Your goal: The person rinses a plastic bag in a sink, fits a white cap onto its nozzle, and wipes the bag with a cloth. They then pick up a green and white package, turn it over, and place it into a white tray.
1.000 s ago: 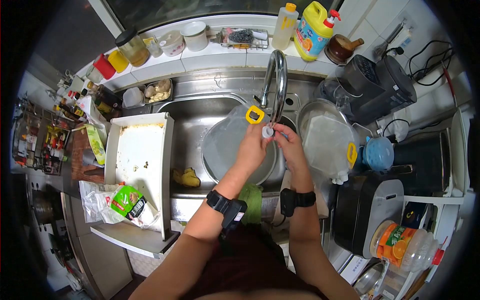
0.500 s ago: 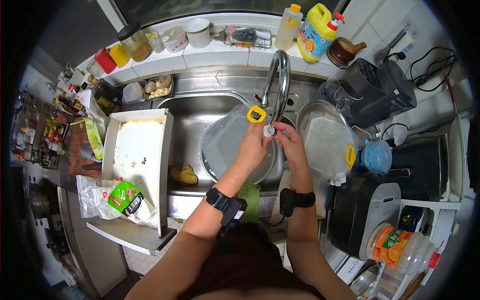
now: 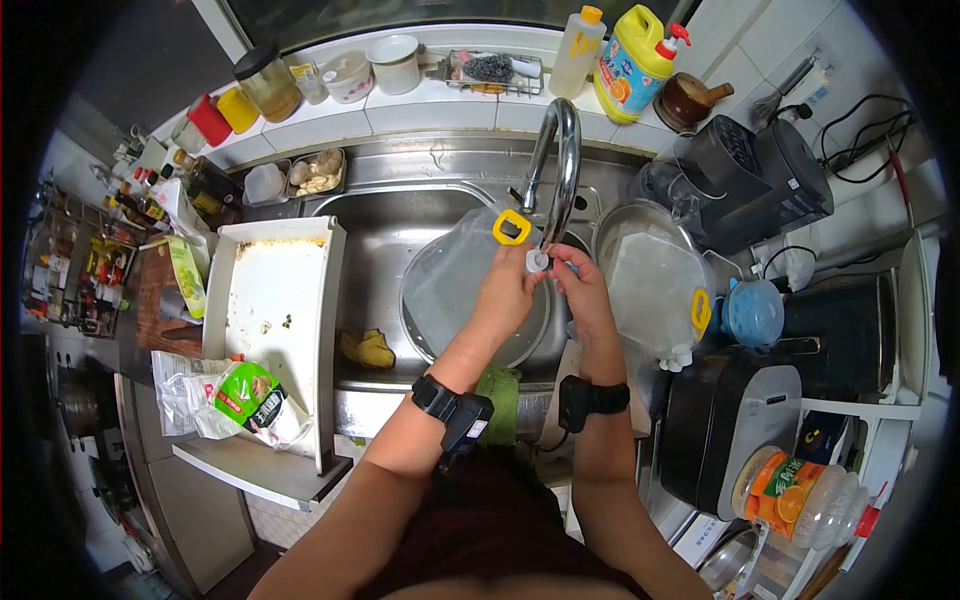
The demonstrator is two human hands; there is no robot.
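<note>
1. Nearest, two forearms (image 3: 408,445) reach forward, each wearing one black wrist device (image 3: 465,422).
2. Between them, one green cloth (image 3: 503,405) hangs at the front edge of the sink (image 3: 370,230).
3. To the left stands one white tray (image 3: 275,285), with one green-and-white packet (image 3: 250,398) at its near end. One yellow piece (image 3: 367,350) lies in the sink.
4. Two hands meet near the mouth of one faucet (image 3: 571,160). The left hand (image 3: 507,295) pinches one small white spout (image 3: 537,262); the right hand (image 3: 584,292) has its fingertips right at it, though I cannot tell whether they grip it.
5. Two clear bags (image 3: 455,255), each with one yellow handle (image 3: 513,240): one sits in a round metal bowl (image 3: 528,342) in the sink, the other lies over a second bowl to the right.
6. Farthest, the windowsill (image 3: 430,118) bears one yellow jug (image 3: 630,70), one yellow-capped bottle (image 3: 577,58) and one wire rack (image 3: 497,84).
</note>
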